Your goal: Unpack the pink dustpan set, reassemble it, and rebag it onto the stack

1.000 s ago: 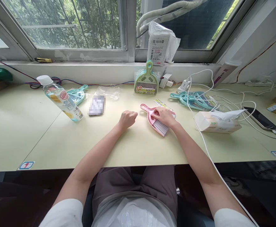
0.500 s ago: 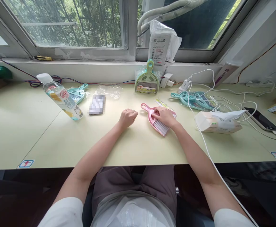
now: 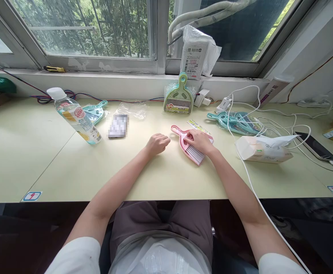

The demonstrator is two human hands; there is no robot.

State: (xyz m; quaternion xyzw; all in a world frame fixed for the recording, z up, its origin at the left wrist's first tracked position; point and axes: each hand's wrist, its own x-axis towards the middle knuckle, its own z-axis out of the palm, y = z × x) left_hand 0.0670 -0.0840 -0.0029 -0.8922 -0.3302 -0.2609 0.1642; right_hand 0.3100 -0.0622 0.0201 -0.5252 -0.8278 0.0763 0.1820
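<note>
A small pink hand brush with white bristles lies on the table, its bristles toward the front edge. Beneath it, partly covered, is a pink dustpan, with a printed label card sticking out behind. My right hand is closed on the brush, thumb and fingers over its body. To the left of the brush handle, my left hand rests on the table with its fingers curled in. No object shows in it, and a gap separates it from the brush.
A tilted drink bottle and a blurred packet are on the left. Behind stands a wrapped green dustpan set. On the right are a blue set, a tissue pack, a phone and a loose white cable.
My left hand has moved slightly right, nearer the pink brush handle. My right hand stays on the brush. The view has shifted a little.
</note>
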